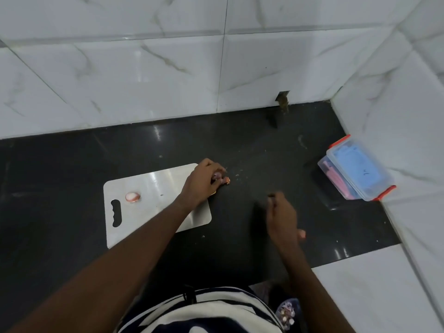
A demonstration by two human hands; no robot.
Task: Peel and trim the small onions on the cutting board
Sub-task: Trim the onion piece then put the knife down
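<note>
The onion point(219, 177) in the left hand point(200, 182) is small, light and firm, with a thin papery skin that should tear off in flakes and a smooth layer beneath that may turn slippery, so it is best pinched at its 2 ends where the skin lifts. It looks pinkish-purple, mostly hidden by the fingers curled around it, just past the right edge of the cutting board point(153, 188). 1 pale peeled onion point(132, 197) with a reddish rim lies on the cutting board beside the handle slot. The right hand point(281, 218), well right of the cutting board over the dark counter point(240, 145), is closed around something dark, too blurred to name
</note>
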